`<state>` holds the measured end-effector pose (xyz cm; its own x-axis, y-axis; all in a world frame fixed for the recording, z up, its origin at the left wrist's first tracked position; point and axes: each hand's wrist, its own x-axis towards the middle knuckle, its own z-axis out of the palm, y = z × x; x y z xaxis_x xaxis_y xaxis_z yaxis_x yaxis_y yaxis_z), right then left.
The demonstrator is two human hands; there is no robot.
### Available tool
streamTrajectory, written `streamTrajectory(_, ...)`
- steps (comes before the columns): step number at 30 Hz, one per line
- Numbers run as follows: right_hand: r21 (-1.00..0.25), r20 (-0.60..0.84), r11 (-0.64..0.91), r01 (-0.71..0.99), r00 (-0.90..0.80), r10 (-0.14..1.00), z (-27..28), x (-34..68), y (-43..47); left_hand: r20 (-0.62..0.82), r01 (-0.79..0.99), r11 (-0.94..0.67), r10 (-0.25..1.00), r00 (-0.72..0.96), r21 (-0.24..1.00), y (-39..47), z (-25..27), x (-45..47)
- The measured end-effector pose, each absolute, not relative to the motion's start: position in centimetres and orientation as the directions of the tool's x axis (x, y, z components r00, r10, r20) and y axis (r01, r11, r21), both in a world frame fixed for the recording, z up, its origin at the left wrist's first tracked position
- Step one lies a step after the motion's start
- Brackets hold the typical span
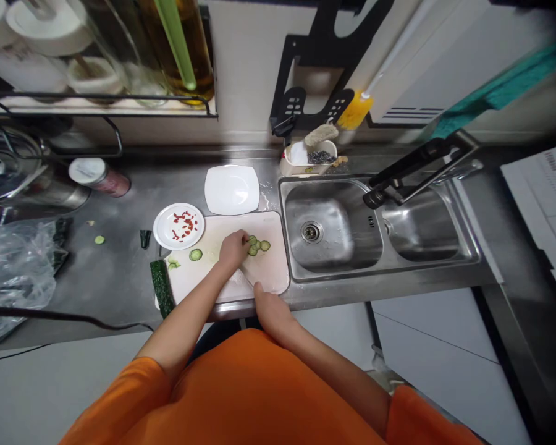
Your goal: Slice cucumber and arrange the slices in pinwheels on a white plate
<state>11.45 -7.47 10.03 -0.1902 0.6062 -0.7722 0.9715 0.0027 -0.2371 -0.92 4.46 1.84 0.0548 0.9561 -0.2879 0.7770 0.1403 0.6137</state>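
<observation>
- While the steel counter (115,272) runs along the wall (245,93), a cutting board (276,262) sits at its front edge, just left of the sink (333,216).
- Counter's back edge, behind the sink: sponge caddy (287,165).
- Left hand (234,250): fingers bunched at the cucumber slices (262,245), right half of board; can't tell if it pinches one.
- Right hand (272,310): closed on a knife (247,276) at board's front edge, handle hidden.
- Cucumber length (161,287): along board's left edge.
</observation>
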Motion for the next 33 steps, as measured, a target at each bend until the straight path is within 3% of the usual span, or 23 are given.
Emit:
streamTrajectory(5, -0.235, -0.783, 0.001, 0.972, -0.189, 0.592, 10.2, 11.6, -7.3, -0.333, 0.699, 0.238, 0.943, 0.000, 0.674, 4.2, 2.7, -2.1)
streamTrajectory(15, -0.223, -0.798, 0.038, 0.974, -0.205, 0.567, 10.6, 11.9, -7.0, -0.369, 0.730, 0.287, 0.928, -0.052, 0.620, 2.1, 3.0, -7.7)
streamTrajectory(22, -0.232, -0.768, 0.064, 0.971, -0.223, 0.600, 10.1, 12.2, -7.3, -0.158, 0.789, 0.113, 0.987, -0.021, 0.604, -0.2, 1.6, -7.5)
streamTrajectory(33, -0.214, -0.703, 0.096, 0.972, -0.221, 0.676, 9.9, 10.6, -6.2, -0.085, 0.754, 0.165, 0.986, -0.144, 0.636, -2.3, 0.2, -6.4)
